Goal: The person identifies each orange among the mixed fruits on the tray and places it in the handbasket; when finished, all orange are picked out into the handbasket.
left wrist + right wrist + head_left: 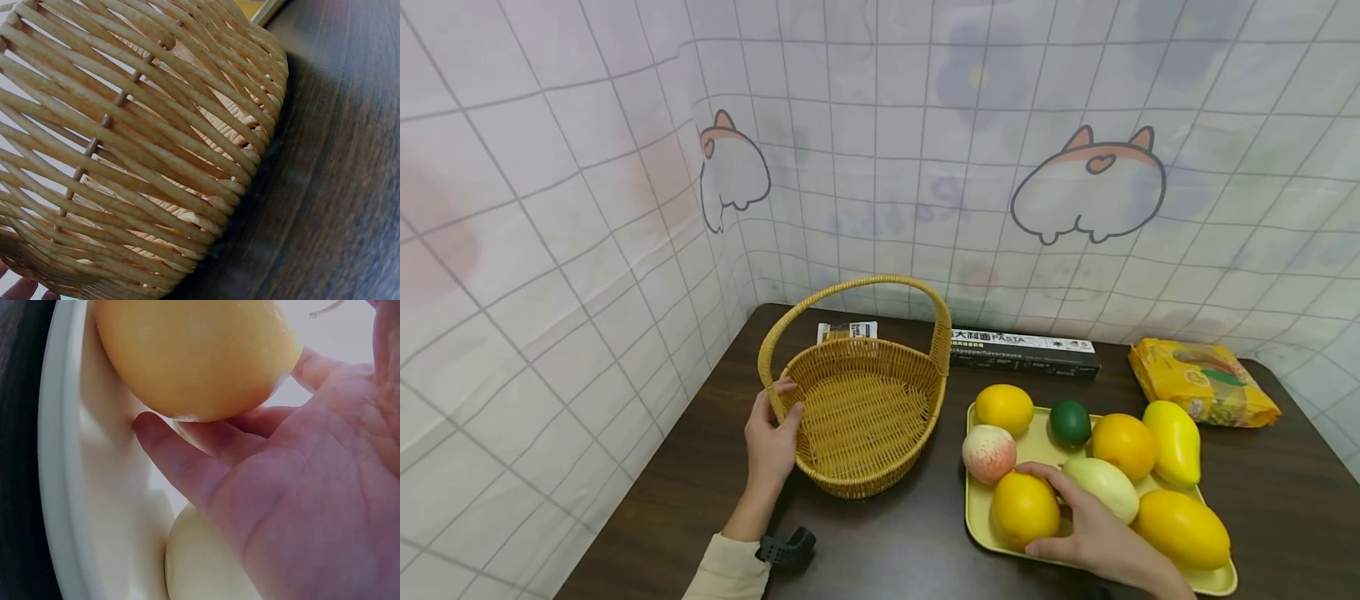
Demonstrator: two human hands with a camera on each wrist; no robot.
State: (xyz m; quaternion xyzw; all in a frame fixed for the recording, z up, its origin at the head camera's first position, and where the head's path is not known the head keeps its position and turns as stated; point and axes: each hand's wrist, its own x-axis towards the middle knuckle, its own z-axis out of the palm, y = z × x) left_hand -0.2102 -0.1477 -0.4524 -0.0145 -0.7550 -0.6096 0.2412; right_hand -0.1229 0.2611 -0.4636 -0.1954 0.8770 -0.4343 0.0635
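My left hand (771,437) grips the left rim of a yellow wicker basket (861,483) beside the foot of its arched handle. No fruit lies in the basket; its woven side fills most of the left wrist view. On the pale yellow tray (973,521), my right hand (1093,533) holds an orange (1025,510) at the near left corner, fingers round its far side and thumb at its near side. A peach (989,454) sits just behind that orange. A pale green oval fruit (1102,487) lies by the right hand's knuckles.
Also on the tray are two more oranges (1004,409), a dark green fruit (1070,423), a mango (1174,442) and a large yellow oval fruit (1183,529). Behind stand a pasta box (1022,354), a small packet (847,330) and a yellow bag (1202,382), near a curtain wall.
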